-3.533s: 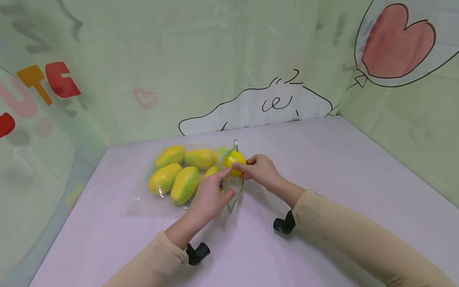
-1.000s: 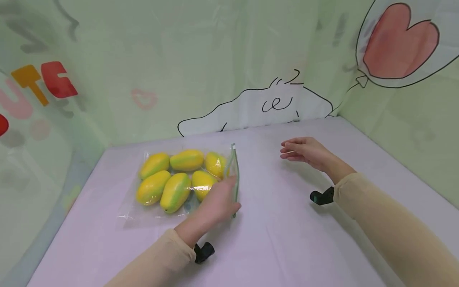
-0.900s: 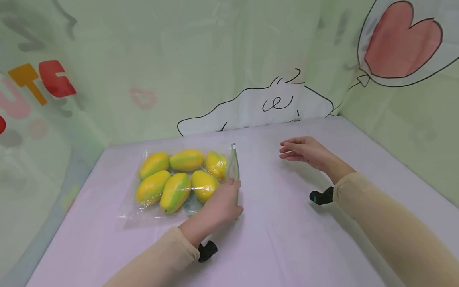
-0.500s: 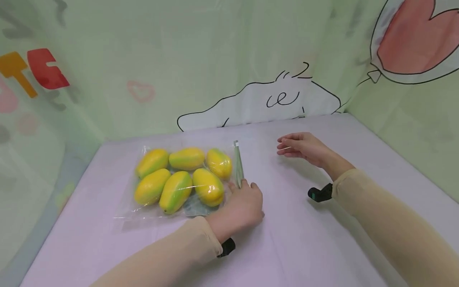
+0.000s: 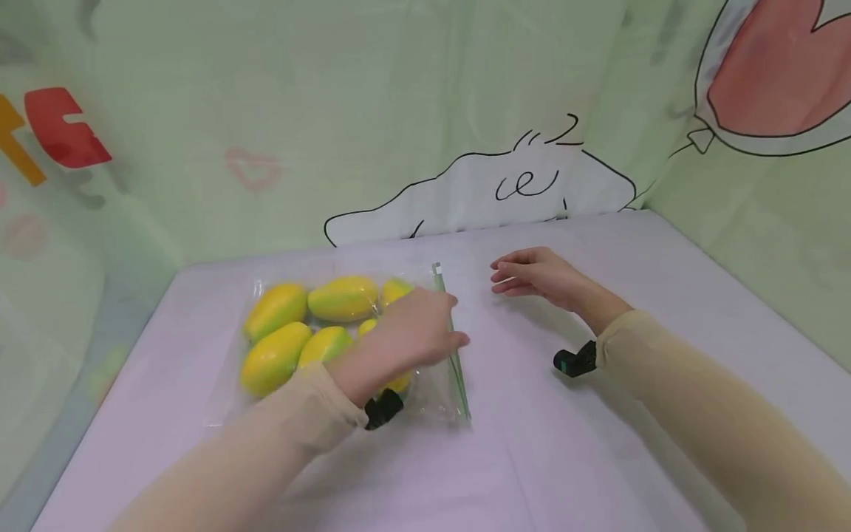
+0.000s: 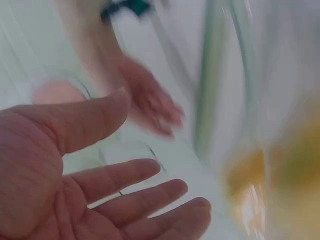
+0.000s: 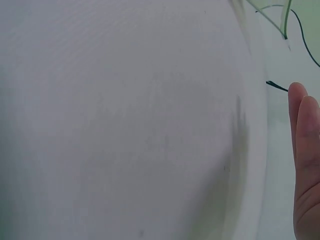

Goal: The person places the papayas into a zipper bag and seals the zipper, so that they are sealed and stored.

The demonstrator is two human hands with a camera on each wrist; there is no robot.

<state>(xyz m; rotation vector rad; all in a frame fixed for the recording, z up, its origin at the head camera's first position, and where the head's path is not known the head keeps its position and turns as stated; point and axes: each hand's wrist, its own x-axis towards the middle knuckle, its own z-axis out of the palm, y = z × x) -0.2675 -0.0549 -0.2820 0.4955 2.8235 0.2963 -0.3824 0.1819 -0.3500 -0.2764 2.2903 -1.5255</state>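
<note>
A clear zip bag (image 5: 432,391) lies flat on the table, with its green-edged mouth toward the right. Inside are several yellow-green mangoes (image 5: 275,358), set in two rows. My left hand (image 5: 412,325) hovers over the bag's right part and hides some of the fruit. In the left wrist view its fingers (image 6: 145,200) and thumb are spread and relaxed, holding nothing. To the right of the bag's mouth, my right hand (image 5: 538,279) hangs over the table with loosely bent fingers and nothing in them.
A pale lilac cloth covers the table (image 5: 505,473). Green printed sheets (image 5: 372,111) stand as walls behind it and at both sides. Each wrist carries a small black camera mount (image 5: 575,360).
The right hand earlier held a mango at the bag's mouth; that fruit is now inside and the hand is away to the right. The left hand slid frontward along the zip edge, then lifted back.
</note>
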